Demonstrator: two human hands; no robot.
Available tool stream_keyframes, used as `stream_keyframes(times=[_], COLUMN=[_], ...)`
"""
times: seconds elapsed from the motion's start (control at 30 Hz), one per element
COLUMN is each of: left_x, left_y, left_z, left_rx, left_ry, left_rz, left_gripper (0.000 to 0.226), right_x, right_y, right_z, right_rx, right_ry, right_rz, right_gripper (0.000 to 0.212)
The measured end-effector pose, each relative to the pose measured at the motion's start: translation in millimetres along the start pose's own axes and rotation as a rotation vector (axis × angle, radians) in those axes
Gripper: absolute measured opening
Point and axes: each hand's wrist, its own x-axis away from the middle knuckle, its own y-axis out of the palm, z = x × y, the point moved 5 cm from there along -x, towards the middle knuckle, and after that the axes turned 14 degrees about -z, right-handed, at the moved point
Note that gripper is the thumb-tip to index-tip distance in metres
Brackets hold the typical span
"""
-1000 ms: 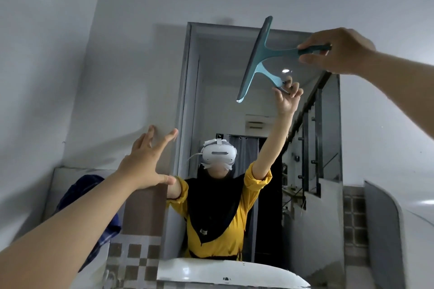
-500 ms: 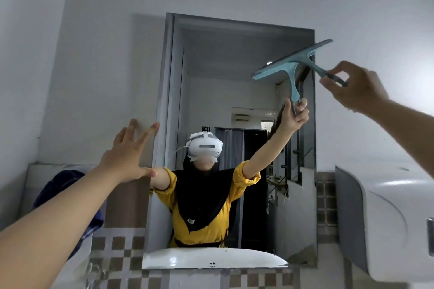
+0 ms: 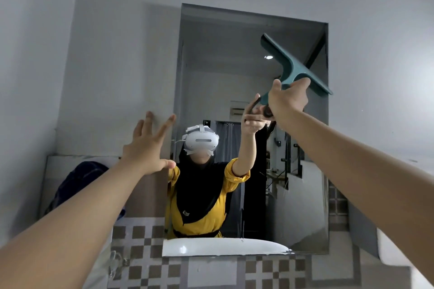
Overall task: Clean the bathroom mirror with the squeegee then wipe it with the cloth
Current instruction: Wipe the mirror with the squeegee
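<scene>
The bathroom mirror hangs on the grey wall and reflects a person in a yellow top. My right hand is shut on the handle of a teal squeegee, raised before the mirror's upper right part. Its blade runs diagonally from upper left to lower right; I cannot tell whether it touches the glass. My left hand is open with fingers spread, flat against the wall just left of the mirror's left edge. No cloth can be identified for certain.
A dark blue fabric item hangs at the left wall. Brown and white checkered tiles run below the mirror. A white fixture juts out at the lower right. A white basin shows in the reflection.
My right hand has come down and leftwards in front of the mirror, turning the squeegee so its blade slants the other way. My left hand has stayed by the mirror's left edge.
</scene>
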Motion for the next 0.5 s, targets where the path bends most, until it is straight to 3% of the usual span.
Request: stream_keyframes(times=[0.23, 0.5], left_x=[-2, -1], left_y=[1, 3], left_z=[-1, -1], left_rx=[0.011, 0.009], left_ry=[-0.012, -0.023], left_rz=[-0.003, -0.041], left_gripper=[0.125, 0.126], right_x=[43, 103], right_y=[64, 147], right_z=[-19, -44], right_rx=[-0.21, -0.192], right_ry=[0.024, -0.066], right_rz=[-0.041, -0.281], right_gripper=[0.031, 0.027])
